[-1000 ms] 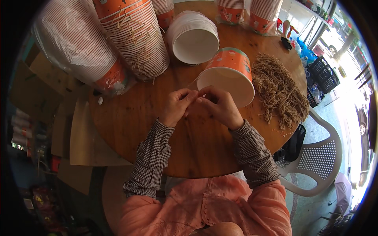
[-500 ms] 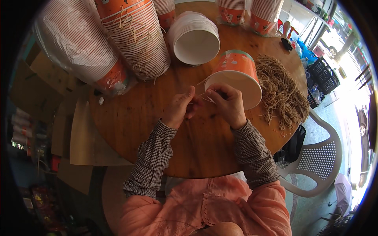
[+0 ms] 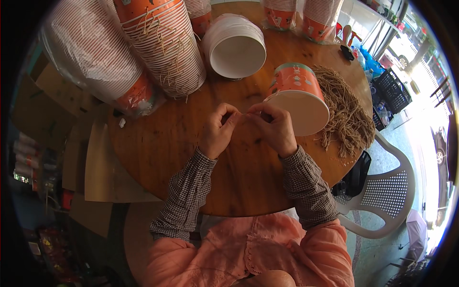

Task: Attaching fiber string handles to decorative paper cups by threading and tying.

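Note:
Over the table, my left hand point(image 3: 216, 133) and my right hand point(image 3: 278, 128) meet with their fingertips almost touching. Each is closed in a pinch on a thin light string point(image 3: 243, 114), of which only a short bit shows between them. Just right of my right hand, an orange paper bucket point(image 3: 299, 82) with a green band lies tipped, its pale round opening toward me. Whether the string is fastened to the bucket is hidden by my fingers. Beyond the bucket, a heap of brown twine point(image 3: 348, 117) spreads over the table's right side.
A round wooden table point(image 3: 229, 186) carries tall nested stacks of orange and white buckets point(image 3: 165, 52) at the far left, one with twine bits hanging from it. A shorter stack of white buckets point(image 3: 238, 56) lies at the back. A grey plastic chair point(image 3: 389, 191) stands at right.
My left fingers have closed into a pinch and come up against the right ones. The bucket has shifted slightly to the right. Less of the string shows.

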Tool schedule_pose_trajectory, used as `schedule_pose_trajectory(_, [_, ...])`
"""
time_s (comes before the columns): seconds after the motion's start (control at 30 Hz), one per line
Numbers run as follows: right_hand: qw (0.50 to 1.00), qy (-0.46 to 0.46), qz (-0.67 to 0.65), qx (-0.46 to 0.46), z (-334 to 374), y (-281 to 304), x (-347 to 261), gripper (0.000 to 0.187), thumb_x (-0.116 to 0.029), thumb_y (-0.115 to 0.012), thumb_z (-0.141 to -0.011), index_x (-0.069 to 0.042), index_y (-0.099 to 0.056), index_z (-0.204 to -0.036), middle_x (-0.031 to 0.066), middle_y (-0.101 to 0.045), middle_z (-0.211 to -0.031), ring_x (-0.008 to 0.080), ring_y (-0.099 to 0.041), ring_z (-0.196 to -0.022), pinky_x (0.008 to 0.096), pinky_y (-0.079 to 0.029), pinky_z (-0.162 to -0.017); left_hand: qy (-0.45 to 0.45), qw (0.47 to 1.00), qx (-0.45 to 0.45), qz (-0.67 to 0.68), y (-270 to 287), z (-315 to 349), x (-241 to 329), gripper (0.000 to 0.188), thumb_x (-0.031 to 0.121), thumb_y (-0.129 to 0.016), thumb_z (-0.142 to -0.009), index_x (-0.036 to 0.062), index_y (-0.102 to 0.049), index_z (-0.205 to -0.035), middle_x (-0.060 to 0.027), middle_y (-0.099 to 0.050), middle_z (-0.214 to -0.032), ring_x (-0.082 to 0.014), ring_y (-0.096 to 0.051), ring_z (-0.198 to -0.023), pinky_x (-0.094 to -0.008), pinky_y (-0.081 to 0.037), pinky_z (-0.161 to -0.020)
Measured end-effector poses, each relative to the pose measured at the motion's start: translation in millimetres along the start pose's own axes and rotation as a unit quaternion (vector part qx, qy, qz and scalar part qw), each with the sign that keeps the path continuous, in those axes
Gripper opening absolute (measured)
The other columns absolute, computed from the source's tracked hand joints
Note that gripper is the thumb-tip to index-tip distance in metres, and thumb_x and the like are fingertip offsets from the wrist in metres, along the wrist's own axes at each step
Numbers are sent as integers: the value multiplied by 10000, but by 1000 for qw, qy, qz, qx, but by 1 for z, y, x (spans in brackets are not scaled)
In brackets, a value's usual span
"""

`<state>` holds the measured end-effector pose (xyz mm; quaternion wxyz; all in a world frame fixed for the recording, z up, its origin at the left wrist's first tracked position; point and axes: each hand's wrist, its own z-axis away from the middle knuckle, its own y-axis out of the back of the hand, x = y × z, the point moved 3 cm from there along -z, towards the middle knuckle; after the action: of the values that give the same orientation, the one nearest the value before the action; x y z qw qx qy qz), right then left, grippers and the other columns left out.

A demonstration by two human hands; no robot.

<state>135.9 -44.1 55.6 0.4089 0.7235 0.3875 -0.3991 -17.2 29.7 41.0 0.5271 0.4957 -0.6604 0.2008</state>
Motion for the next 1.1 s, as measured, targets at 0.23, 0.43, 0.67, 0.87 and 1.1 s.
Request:
schedule_pose_trajectory(0.23, [997,72,28,25,4,-1,-8,114,-82,-689,-850,-7,-670,-934,22,-627,-695,42,-545,-628,213,-454,-571,-26,998,20,45,-2,1,4,61,74,-621,-911,41,-570,-916,22,-552,-781,-32,-468,-645,-201,-413,-587])
schedule_pose_trajectory(0.43, [995,63,73,15,6,-4,-12,114,-91,-641,-889,-13,-655,-971,73,-643,-723,66,-595,-644,234,-491,-605,-48,999,15,12,-3,2,9,67,62,-625,-909,39,-564,-926,30,-543,-809,-35,-474,-641,-192,-417,-594])
schedule_pose_trajectory(0.67, [990,92,22,-109,12,0,-33,82,-82,-632,-870,-35,-649,-935,122,-647,-732,245,-664,-677,321,-512,-599,-103,986,42,126,-2,1,10,93,112,-593,-941,37,-582,-995,12,-554,-861,-50,-503,-680,-194,-440,-628])
schedule_pose_trajectory(0.87, [970,198,-134,47,11,79,-35,86,45,-632,-807,30,-672,-881,120,-634,-1008,202,-585,-959,311,-463,-837,-50,992,17,111,-12,3,-3,138,119,-585,-942,28,-601,-1045,-13,-584,-914,-69,-541,-731,-211,-458,-649])
schedule_pose_trajectory(1.1, [905,211,-99,356,17,147,-1,126,-2,-611,-868,9,-690,-965,133,-639,-1130,203,-582,-1043,332,-451,-936,-72,996,-34,26,-23,5,-2,102,95,-600,-917,5,-644,-936,-53,-630,-855,-105,-599,-721,-228,-484,-650])
